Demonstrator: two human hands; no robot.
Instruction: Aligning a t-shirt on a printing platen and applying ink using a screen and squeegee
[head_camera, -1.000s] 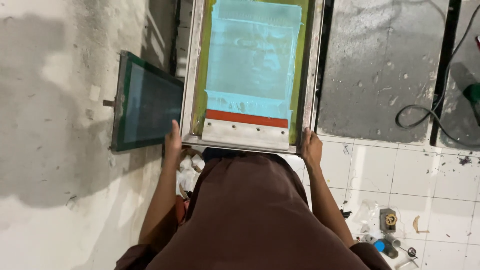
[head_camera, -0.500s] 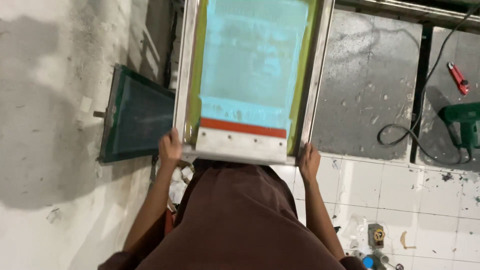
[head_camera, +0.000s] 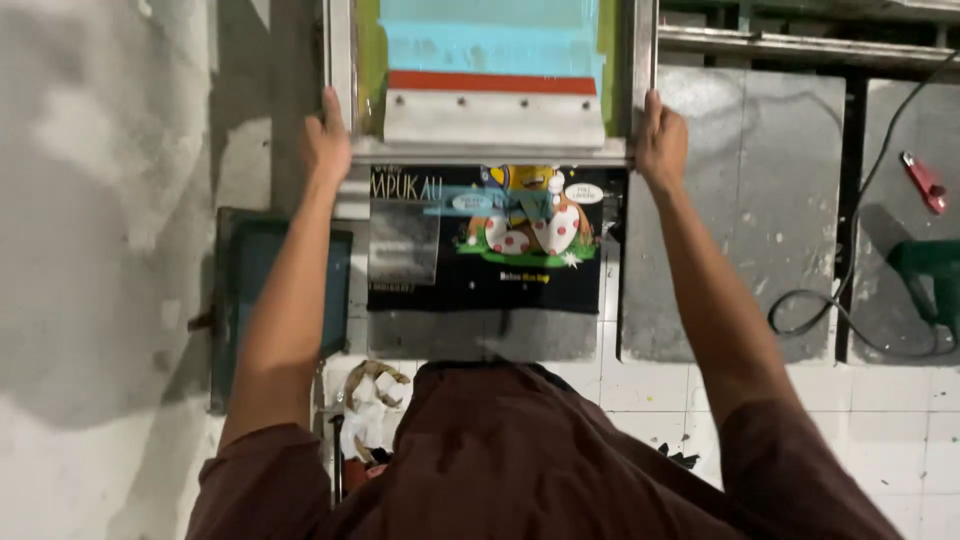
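My left hand (head_camera: 327, 145) grips the near left corner of a metal-framed printing screen (head_camera: 490, 152), and my right hand (head_camera: 661, 140) grips its near right corner. Both arms are stretched forward. The screen has pale blue mesh, and a grey squeegee with a red strip (head_camera: 493, 110) lies in it. Below the raised frame a black cloth (head_camera: 485, 265) shows a colourful cartoon print of a yellow figure and spotted eggs. It lies on a grey board (head_camera: 480, 335).
Another screen with a dark green frame (head_camera: 235, 300) leans at the left. More grey boards (head_camera: 740, 210) lie to the right. A green power tool (head_camera: 925, 275) with a black cable (head_camera: 810, 310) and a red tool (head_camera: 925, 180) lie far right. A stained rag (head_camera: 368, 400) hangs near my body.
The screen has swung up and away from me with both hands on its near corners. The printed black cloth beneath, covered before, is uncovered now.
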